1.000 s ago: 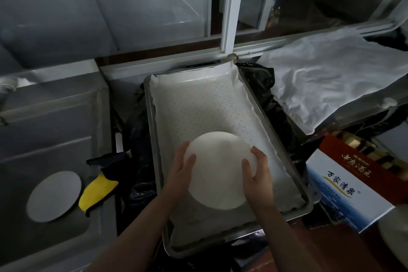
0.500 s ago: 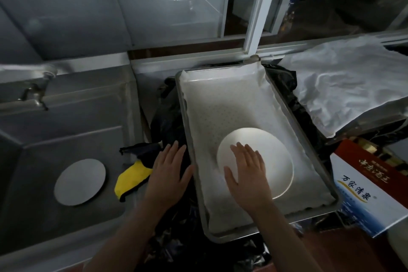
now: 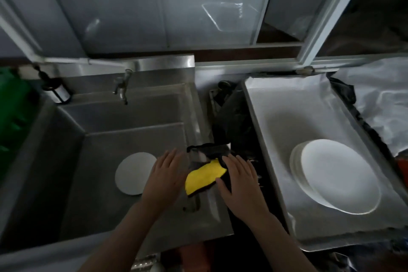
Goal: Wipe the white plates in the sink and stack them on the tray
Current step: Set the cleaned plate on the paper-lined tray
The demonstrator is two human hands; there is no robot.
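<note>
You have a small stack of plates on the tray, one plate left flat in the sink, both hands empty, left hand and right hand fingers spread over the yellow cloth.
</note>
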